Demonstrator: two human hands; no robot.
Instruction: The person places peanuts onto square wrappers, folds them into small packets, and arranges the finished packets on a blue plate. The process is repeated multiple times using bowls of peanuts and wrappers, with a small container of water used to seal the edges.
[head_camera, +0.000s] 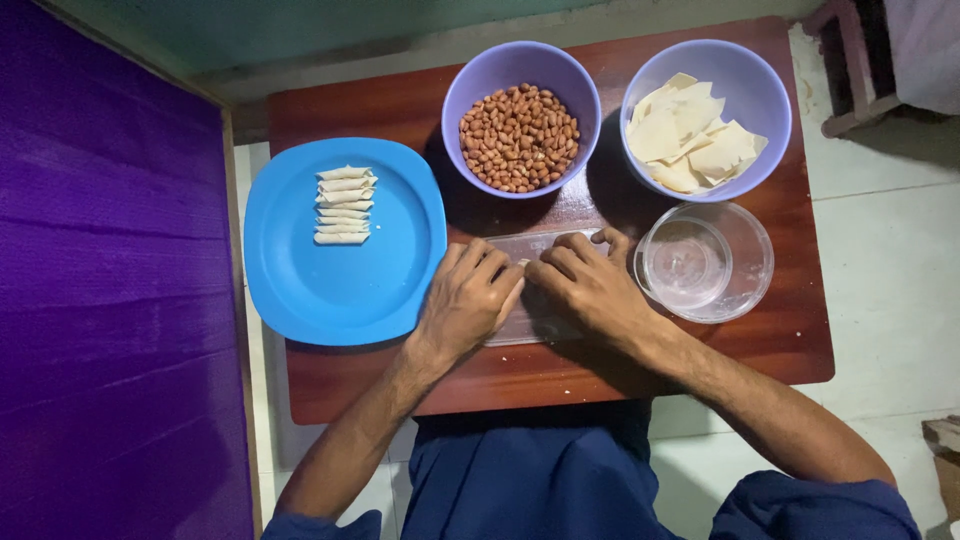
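My left hand (466, 298) and my right hand (588, 283) rest side by side on a clear flat board (530, 244) at the middle of a small brown table (760, 345). Their fingers are curled and pressed together over something small that they hide. On a blue square plate (345, 280) to the left lies a stack of several rolled pale wrappers (344, 205). Behind the hands stand a purple bowl of peanuts (520, 137) and a purple bowl of flat pale wrapper pieces (695, 135).
A clear glass bowl (705, 262) sits just right of my right hand. A purple panel (110, 280) runs along the left side. Pale floor tiles lie to the right, with a wooden furniture leg (850, 70) at the top right.
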